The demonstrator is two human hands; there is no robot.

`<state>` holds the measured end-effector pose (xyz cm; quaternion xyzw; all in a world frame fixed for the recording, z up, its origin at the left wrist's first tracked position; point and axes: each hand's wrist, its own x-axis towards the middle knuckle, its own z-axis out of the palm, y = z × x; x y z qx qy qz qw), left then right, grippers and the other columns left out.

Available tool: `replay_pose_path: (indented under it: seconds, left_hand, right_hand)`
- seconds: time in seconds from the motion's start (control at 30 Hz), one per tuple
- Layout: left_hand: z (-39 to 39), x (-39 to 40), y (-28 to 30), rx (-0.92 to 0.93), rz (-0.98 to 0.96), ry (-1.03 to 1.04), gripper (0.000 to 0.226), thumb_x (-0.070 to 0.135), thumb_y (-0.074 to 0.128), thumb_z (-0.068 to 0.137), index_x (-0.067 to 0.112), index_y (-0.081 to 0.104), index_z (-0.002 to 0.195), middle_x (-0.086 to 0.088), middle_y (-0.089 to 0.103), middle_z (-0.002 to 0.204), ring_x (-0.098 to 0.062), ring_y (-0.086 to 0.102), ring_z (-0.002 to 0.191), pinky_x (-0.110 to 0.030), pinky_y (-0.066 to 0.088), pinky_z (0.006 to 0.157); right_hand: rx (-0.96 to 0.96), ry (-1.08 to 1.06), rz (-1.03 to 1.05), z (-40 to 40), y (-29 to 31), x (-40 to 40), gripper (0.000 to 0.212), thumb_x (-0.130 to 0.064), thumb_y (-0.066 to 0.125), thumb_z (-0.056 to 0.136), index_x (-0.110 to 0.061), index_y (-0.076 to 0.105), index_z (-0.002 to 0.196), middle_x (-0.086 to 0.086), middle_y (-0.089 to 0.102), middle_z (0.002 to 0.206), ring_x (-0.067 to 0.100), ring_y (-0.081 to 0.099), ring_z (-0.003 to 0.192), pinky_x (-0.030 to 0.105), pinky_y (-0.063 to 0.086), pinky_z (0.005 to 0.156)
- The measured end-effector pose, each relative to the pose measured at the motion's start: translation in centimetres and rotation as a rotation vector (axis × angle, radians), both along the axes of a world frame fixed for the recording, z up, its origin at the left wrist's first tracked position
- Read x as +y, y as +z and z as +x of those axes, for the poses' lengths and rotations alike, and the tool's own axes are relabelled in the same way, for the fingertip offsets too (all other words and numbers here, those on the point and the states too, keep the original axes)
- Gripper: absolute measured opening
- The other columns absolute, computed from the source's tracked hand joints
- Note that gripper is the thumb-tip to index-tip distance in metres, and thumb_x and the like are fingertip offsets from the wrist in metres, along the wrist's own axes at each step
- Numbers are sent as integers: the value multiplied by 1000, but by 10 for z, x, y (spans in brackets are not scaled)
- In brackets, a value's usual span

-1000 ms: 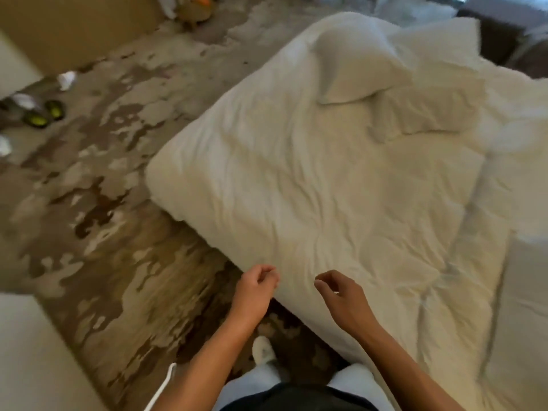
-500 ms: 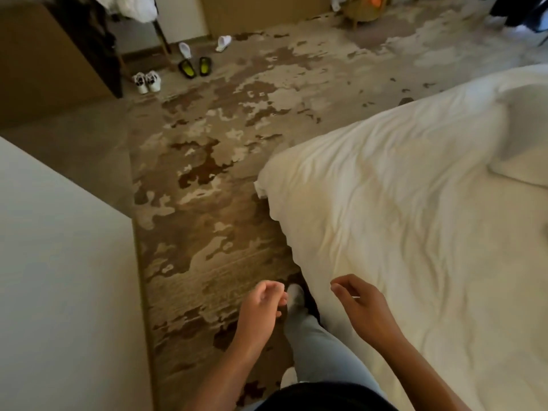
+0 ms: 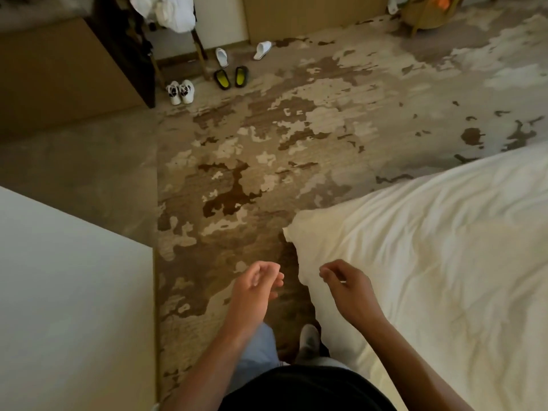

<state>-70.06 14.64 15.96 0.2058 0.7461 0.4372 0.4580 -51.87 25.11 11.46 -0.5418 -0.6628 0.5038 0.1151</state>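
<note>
duvet (image 3: 439,262): cut off right, bottom | white clothes (image 3: 170,11): cut off top | foot (image 3: 308,339): heel hidden

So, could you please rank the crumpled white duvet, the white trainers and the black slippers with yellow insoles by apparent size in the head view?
1. Crumpled white duvet, by far the largest.
2. White trainers and black slippers with yellow insoles: both pairs look alike, so unranked.

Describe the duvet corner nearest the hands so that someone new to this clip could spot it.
The white duvet fills the right side of the view. Follow its edge leftward to the patterned carpet; the corner lies just beyond the right hand. It is the duvet's only pointed tip, jutting out over the dark carpet.
</note>
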Motion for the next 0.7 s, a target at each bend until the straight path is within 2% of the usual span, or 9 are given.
replay_pose_path:
  seconds: [0.13, 0.23, 0.33, 0.43, 0.5, 0.57, 0.7]
  left_hand:
    - [-72, 63, -20, 0, -43, 56, 21, 42, 56, 101, 29, 73, 101, 12, 76, 95, -4, 72, 92, -25, 57, 78]
    - [-134, 129, -36, -32, -49, 49, 20, 43, 57, 100, 33, 74, 98, 11, 77, 94, -4, 72, 91, -30, 60, 81]
    - [-190, 210, -44, -20, -42, -36, 17, 46, 57, 99, 43, 72, 93, 16, 75, 92, 2, 70, 86, -28, 57, 79]
    - [-225, 300, -39, -16, -38, -168, 14, 52, 57, 94, 44, 70, 92, 14, 74, 90, -1, 71, 83, -34, 61, 79]
    - [-232, 364, -29, -36, -20, -284, 20, 55, 57, 89, 40, 70, 92, 9, 75, 89, -10, 72, 83, -41, 63, 81]
    - [-230, 426, -22, -68, -1, -383, 20, 50, 59, 90, 34, 71, 89, 4, 76, 88, -18, 72, 85, -44, 61, 82]
    - [-205, 548, -13, -124, 57, -609, 18, 41, 60, 95, 29, 72, 90, 4, 76, 89, -12, 73, 87, -38, 62, 82]
  right_hand:
    - [60, 24, 63, -96, 8, 112, 13, -36, 60, 103, -34, 72, 100, -20, 73, 93, -9, 65, 91, 17, 53, 77]
    - [67, 1, 84, -158, 8, 189, 13, -40, 60, 102, -35, 72, 100, -23, 72, 91, -6, 66, 89, 18, 52, 73]
    - [44, -61, 96, -200, 10, 251, 12, -37, 60, 102, -36, 72, 102, -24, 72, 91, -5, 68, 87, 14, 48, 70]
    - [23, -216, 70, -218, 16, 297, 11, -32, 62, 102, -33, 73, 100, -15, 74, 89, -1, 68, 86, 18, 50, 72]
    - [-1, -321, 51, -221, 19, 322, 11, -30, 64, 102, -29, 74, 100, -11, 74, 87, 1, 68, 84, 22, 52, 74]
    - [-35, -421, 27, -216, 19, 343, 11, -28, 64, 102, -28, 74, 101, -11, 75, 91, -1, 68, 87, 22, 52, 77]
    - [-71, -652, 9, -199, 9, 387, 12, -29, 63, 102, -31, 75, 97, -17, 75, 90, -2, 69, 89, 12, 47, 71]
